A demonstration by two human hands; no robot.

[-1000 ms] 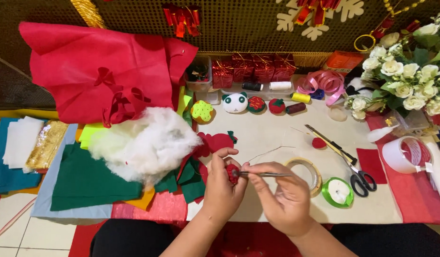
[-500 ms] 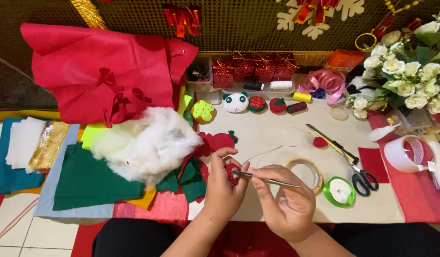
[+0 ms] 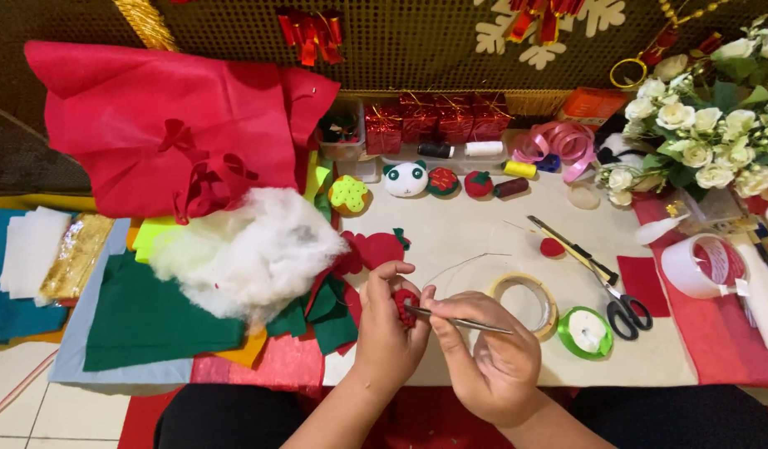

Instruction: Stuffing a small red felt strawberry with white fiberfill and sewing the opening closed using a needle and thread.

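Moved: my right hand (image 3: 492,366) w/ metal tool (image 3: 459,318) slid in from the right, tip now at red felt piece (image 3: 405,306) | L hand (image 3: 388,328) pinching felt piece over worktop (image 3: 475,241) front edge | R hand closed on tool | Nearby: tape roll (image 3: 525,301), white stuffing (image 3: 251,254) | Tip: steady pinch, push tool in short strokes, away from fingers.

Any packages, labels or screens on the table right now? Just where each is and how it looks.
Gift boxes: back edge of the table, a row of shiny red cubes with gold ribbon.
Orange box: right of them, flat, partly hidden.
Clear tub: left of the boxes, small items inside.
No screens or readable labels in view.
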